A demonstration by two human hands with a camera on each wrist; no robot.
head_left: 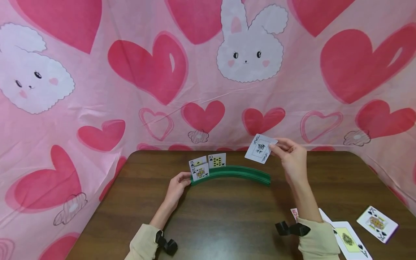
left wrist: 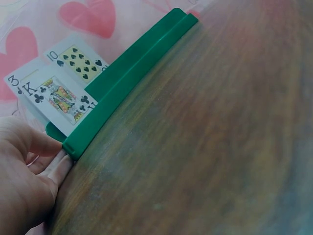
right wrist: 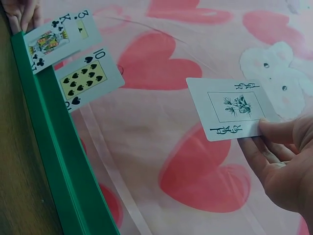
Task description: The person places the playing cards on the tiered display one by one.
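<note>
The right hand (head_left: 290, 155) pinched the joker (head_left: 260, 148) by one corner, the thumb on its printed face and the fingers behind. The joker was in the air, at about two o'clock from the middle of the rack (head_left: 240, 171) and apart from it. The left hand (head_left: 178, 188) held the rack's nine o'clock end, the thumb and fingers pinching it. At this same end stood the king of clubs (head_left: 200, 172), the 3 (head_left: 197, 161) partly behind it, and the 10 (head_left: 217, 160) just beside, towards three o'clock.

For good handling, in my judgement, the pinch had to be light, so as not to bend the joker, and its lower edge free of fingers. The joker was tilted; near the rack it would need to be turned upright. The left hand did well to steady the end, but a strong pull there could shake the standing cards.

Only the head view showed the loose cards on the table (head_left: 227, 216) around four o'clock: the red 5 (head_left: 294, 213), the ace (head_left: 351, 240) and the king of spades (head_left: 377, 224). The left wrist view showed the left thumb closely, but not the joker. The right wrist view showed best the right thumb's place on the joker.
</note>
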